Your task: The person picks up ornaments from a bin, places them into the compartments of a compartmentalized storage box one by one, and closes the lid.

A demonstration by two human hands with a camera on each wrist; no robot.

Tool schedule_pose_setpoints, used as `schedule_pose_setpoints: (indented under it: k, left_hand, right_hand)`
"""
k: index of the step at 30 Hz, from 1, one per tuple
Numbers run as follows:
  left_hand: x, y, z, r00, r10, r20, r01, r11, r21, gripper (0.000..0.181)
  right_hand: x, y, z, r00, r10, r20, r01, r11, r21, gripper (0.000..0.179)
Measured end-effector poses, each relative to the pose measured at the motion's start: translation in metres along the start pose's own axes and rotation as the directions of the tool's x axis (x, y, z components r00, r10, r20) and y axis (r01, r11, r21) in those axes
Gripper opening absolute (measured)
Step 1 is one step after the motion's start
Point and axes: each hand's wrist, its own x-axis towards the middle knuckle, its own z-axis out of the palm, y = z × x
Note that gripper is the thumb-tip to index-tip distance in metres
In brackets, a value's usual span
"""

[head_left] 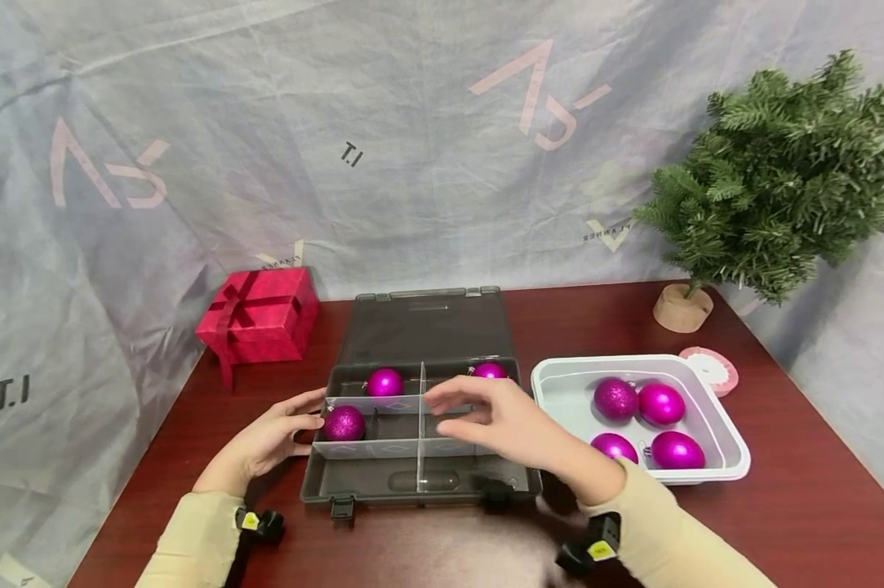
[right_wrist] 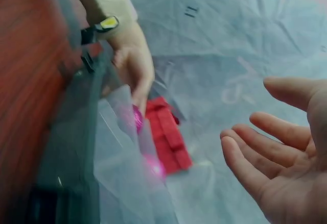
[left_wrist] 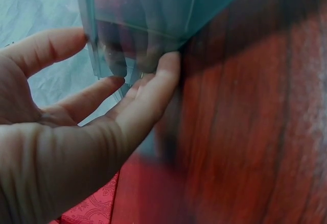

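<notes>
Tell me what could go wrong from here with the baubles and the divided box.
The right hand, holding nothing, is over the box; lowered carelessly, it might bump the thin dividers. The left hand is at the box's left edge; a push there could set the baubles inside rolling. The four loose baubles in the white tray could roll too if it's nudged.

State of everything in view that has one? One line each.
Divided box, open
Box lid, swung back
Box baubles, three visible, each in a separate compartment
White tray, uncovered, holding four baubles
Gift box, closed, ribbon-tied
Tree, upright
Pink roll, lying flat
Left hand, touching the divided box's left side
Right hand, empty, above the divided box's right compartments
</notes>
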Motion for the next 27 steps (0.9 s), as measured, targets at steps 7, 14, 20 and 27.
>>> schedule_pose_setpoints:
  k: [7, 14, 20, 27]
  left_hand:
    - [0.0, 0.001, -0.001, 1.0, -0.012, -0.006, 0.012, 1.0, 0.017, 0.071]
    - [0.001, 0.0, -0.002, 1.0, -0.013, 0.0, 0.013, 1.0, 0.023, 0.071]
    - [0.0, 0.0, -0.001, 1.0, -0.02, -0.015, 0.02, 0.999, 0.027, 0.071]
    - [0.001, 0.001, 0.0, 1.0, -0.013, 0.001, 0.013, 1.0, 0.025, 0.072]
  right_hand:
    - [-0.041, 0.002, -0.049, 0.992, 0.018, -0.127, -0.032, 0.993, -0.111, 0.037]
    - [-0.082, 0.021, -0.105, 0.918, 0.079, -0.39, -0.167, 0.966, -0.198, 0.032]
    - [-0.103, 0.042, -0.13, 0.845, 0.161, -0.511, -0.352, 0.886, -0.302, 0.038]
    - [-0.11, 0.065, -0.14, 0.857, 0.109, -0.504, -0.395, 0.767, -0.506, 0.043]
